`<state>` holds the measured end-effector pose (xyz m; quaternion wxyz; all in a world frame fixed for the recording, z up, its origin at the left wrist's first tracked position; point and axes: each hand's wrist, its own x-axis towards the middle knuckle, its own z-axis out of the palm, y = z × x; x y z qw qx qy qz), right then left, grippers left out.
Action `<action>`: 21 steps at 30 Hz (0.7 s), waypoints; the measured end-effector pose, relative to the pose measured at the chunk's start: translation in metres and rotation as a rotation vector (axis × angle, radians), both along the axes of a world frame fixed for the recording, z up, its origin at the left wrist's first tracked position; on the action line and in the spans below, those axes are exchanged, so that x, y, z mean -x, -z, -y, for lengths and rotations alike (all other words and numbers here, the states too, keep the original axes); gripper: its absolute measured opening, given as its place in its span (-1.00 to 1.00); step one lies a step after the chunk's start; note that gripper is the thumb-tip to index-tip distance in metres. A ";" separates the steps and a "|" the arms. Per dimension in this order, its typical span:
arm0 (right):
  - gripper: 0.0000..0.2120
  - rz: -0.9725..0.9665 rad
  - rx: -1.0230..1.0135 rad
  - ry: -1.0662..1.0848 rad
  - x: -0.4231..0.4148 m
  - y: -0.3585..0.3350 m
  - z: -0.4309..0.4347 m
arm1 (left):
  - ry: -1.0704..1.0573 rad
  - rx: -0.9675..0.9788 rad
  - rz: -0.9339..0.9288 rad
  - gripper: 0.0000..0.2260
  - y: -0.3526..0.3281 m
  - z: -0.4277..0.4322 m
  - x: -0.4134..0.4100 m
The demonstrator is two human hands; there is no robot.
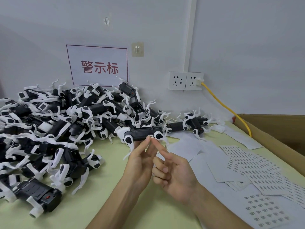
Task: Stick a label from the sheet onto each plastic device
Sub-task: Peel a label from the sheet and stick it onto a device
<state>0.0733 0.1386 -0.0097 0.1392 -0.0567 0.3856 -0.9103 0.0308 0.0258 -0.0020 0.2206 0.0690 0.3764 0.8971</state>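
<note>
My left hand (140, 162) holds up a black plastic device with white legs (142, 133) by its underside, above the green table. A small white label (151, 136) sits on the device's lower edge. My right hand (171, 171) has its index finger stretched out, the tip touching the device just beside the label, the other fingers curled. Label sheets (257, 172) printed with rows of small dark labels lie at the right.
A large heap of black-and-white devices (57, 126) fills the left of the table (99, 209) up to the wall. A few more devices (193, 123) lie at the back. A cardboard box (277, 129) stands at the right edge; a yellow cable (226, 106) runs from the wall socket.
</note>
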 end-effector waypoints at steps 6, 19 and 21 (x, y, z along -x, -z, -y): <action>-0.60 0.002 -0.002 0.004 -0.001 0.000 0.000 | -0.020 -0.016 -0.016 -0.67 0.003 -0.001 0.003; -0.59 0.005 0.004 0.004 -0.002 -0.001 0.003 | -0.369 0.021 -0.012 -0.84 0.002 -0.009 -0.001; -0.58 0.004 0.013 0.010 -0.002 0.001 0.005 | -0.399 0.027 0.021 -0.84 0.003 -0.010 -0.001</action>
